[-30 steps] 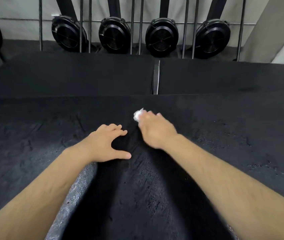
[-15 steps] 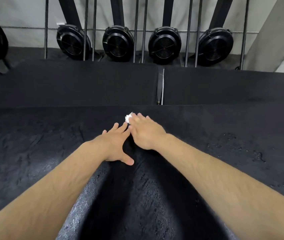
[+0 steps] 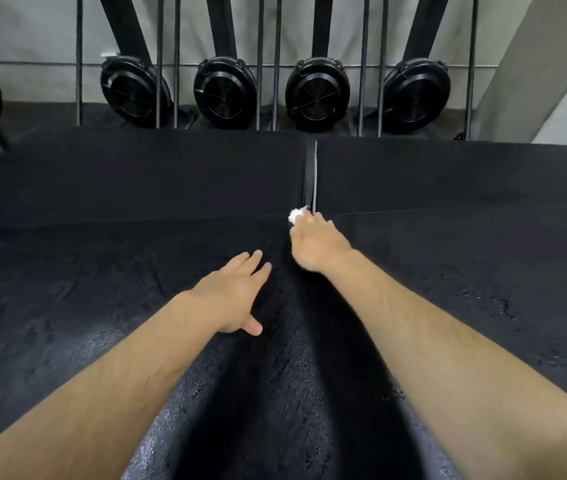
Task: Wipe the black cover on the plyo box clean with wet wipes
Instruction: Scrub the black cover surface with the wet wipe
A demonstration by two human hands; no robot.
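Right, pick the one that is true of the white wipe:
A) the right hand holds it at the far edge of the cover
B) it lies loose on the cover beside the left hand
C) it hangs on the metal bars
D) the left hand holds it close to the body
A: the right hand grips the white wipe at the far edge of the black cover, while the left hand rests flat, holding nothing.

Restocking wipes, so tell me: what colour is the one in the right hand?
White; the wipe shows best in the head view.
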